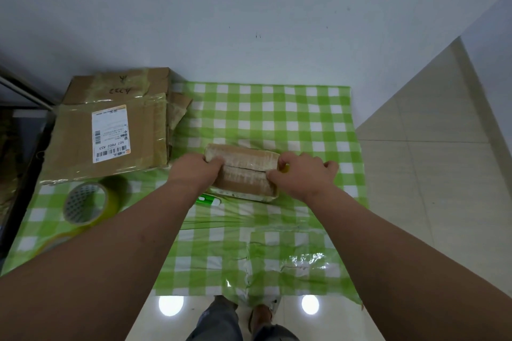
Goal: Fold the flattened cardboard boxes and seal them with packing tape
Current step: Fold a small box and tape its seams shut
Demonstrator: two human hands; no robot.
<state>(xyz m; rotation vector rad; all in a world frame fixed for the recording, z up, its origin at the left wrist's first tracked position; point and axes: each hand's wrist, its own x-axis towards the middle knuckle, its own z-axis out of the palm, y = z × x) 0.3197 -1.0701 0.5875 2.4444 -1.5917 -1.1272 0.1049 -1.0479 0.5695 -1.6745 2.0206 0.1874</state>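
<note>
A small cardboard box (243, 171) sits mid-worktop (277, 119) on the green checked cloth. Left hand (198, 171) and right hand (302, 174) grip its 2 ends, apparently pressing the flaps closed. Tape roll (88, 201) lies left.

"507 P802 A53" on the white shipping label (110, 134) of the flattened cardboard box (110, 130).

Table (277, 108) wearing green-white checked cloth, standing against wall. Flattened boxes (110, 130) lying stacked at far left corner. Tape roll (88, 202) sitting just in front of them. Small box (243, 171) resting mid-table; green-white object (209, 200) lying just beside its near-left corner.
</note>
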